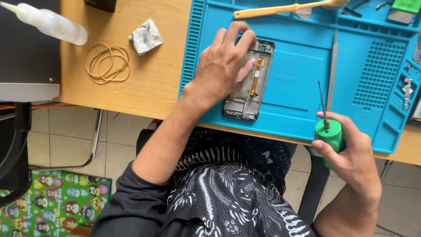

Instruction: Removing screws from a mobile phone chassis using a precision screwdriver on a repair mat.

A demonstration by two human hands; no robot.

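Note:
An opened phone frame (251,92) with an orange flex cable lies on the blue work mat (298,87). My left hand (221,66) rests flat on its left side, fingers spread over the top end, pressing it down. My right hand (351,153) is at the mat's near edge, closed around the green handle of a screwdriver (328,131) whose thin shaft points up and away, clear of the phone.
An orange-handled brush (280,8) lies along the mat's top. Small tools and screws sit in the mat's right-hand trays (405,87). On the wooden desk to the left are rubber bands (107,63), a crumpled cloth (146,36) and a plastic squeeze bottle (48,22).

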